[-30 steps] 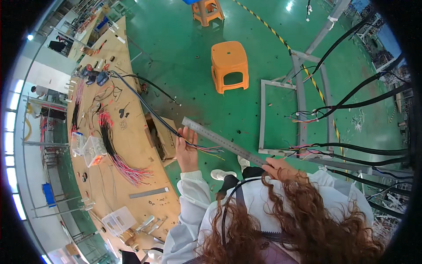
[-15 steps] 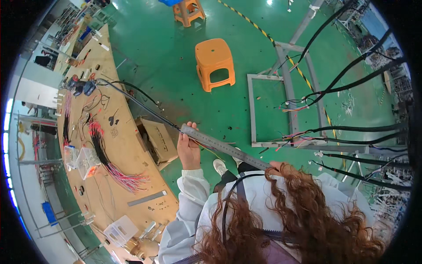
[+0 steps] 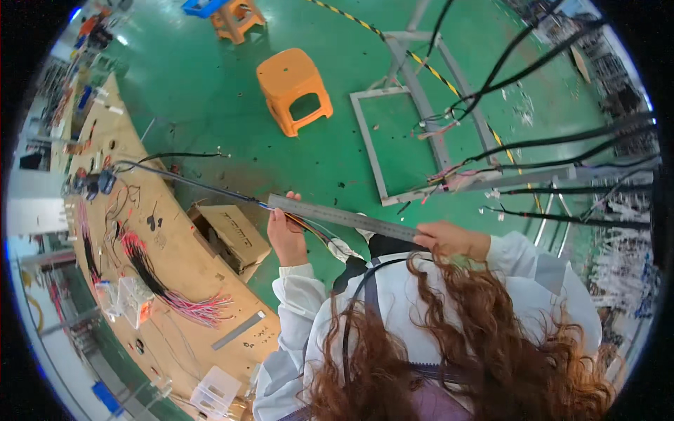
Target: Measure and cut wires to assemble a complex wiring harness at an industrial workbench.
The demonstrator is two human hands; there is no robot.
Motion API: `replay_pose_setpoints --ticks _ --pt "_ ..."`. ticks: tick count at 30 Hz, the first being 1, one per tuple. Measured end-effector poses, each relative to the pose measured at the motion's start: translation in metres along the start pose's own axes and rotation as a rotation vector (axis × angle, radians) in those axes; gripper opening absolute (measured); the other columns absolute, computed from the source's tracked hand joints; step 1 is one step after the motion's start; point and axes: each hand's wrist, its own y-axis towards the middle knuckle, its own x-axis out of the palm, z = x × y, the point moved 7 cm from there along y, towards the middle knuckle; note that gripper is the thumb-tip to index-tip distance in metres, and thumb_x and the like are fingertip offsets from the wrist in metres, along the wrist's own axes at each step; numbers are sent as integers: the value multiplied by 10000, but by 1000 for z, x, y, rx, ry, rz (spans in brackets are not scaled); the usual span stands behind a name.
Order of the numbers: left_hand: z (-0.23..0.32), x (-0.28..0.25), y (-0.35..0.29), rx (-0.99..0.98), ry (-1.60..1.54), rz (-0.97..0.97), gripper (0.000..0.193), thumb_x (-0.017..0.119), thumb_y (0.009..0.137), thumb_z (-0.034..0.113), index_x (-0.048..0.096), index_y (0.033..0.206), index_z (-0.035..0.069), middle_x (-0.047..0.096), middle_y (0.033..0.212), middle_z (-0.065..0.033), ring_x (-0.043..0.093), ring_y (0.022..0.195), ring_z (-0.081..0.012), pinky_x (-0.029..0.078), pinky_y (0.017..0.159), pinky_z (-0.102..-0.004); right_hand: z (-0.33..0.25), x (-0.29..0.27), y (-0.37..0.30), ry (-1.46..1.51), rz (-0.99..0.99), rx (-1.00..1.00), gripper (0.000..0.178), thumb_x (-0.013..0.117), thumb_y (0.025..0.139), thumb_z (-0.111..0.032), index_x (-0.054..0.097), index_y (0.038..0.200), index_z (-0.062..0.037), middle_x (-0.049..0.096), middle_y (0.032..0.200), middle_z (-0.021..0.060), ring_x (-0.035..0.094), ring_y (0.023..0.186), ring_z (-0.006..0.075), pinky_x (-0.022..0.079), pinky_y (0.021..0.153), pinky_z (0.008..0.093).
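From here I see a gray metal ruler (image 3: 344, 216) in the middle of the frame, tipping down to the right. The left hand (image 3: 287, 243) has its fingers pinching the ruler's left end, along with the thin colored wires (image 3: 309, 228) of a long dark cable (image 3: 203, 186). The right hand (image 3: 456, 241) has its fingers closed on the ruler's other end. The cable goes to the wooden surface (image 3: 172, 235) at the left.
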Motion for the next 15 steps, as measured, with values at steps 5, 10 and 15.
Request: replay_pose_setpoints --ticks 5,10,15 --pt "-1 11 10 -59 85 39 322 286 934 166 324 1174 -45 475 1145 -210 515 1014 -294 441 857 -379 11 9 15 252 -163 193 263 396 901 -269 430 763 -48 465 477 38 432 365 125 352 349 284" --pt "-1 0 14 -116 123 147 301 252 930 135 332 1158 -45 483 1119 -216 529 987 -303 458 830 -381 7 10 20 296 -237 215 250 394 899 -260 433 794 -36 487 521 45 430 365 127 363 348 288" --pt "-1 7 21 -130 178 143 291 255 915 111 337 1150 -41 500 1093 -210 541 961 -323 472 787 -397 5 13 83 56 -324 -224 386 486 853 -342 452 1027 1 543 907 116 516 879 174 436 730 334"
